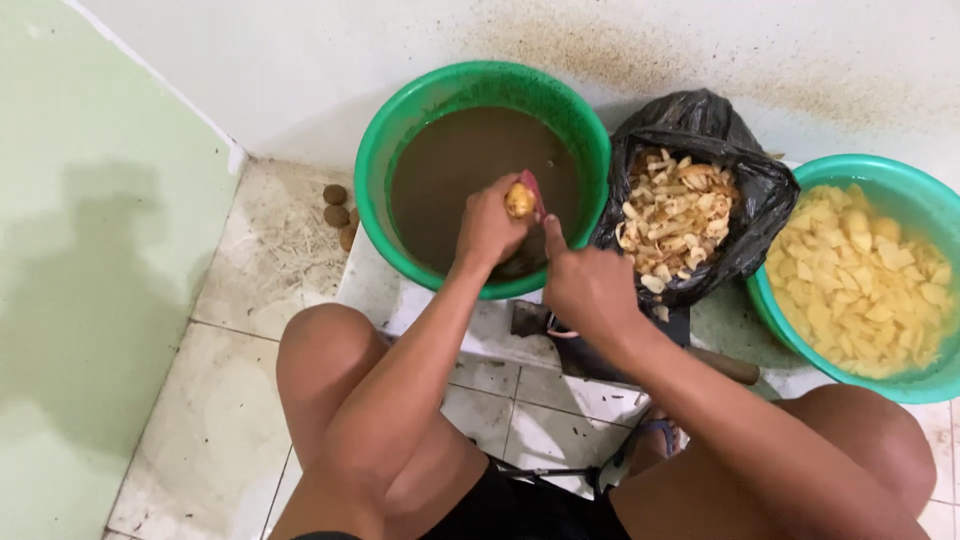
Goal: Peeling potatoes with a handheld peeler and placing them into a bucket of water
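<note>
From the head view, a partly peeled potato is gripped in the left hand, fingers curled tight around it, held just above the brown water. A pink-handled peeler is grasped in the right hand, forefinger laid out along it, the blade set against the potato's top.

Risks, as judged from here: the blade is being worked close to the left fingertips, so a slip on a wet skin could nick them. The potato is held right over the murky water; if the grip were lost, it would drop in and be hidden from sight. Peel could also fall into the water rather than the bag, since the work is done above the basin.

Now the containers. A green basin at centre is filled with muddy brown water; whatever lies under the surface cannot be made out. Just beside it, touching on the right, a black plastic bag is opened out and heaped with pale peelings. Further right, a second green basin, cut off by the frame edge, is piled with peeled yellow potato pieces.

On the tiled floor to the left of the centre basin, a few small unpeeled potatoes are seen against the wall. A dark tool with a wooden handle is lying under the right forearm.
</note>
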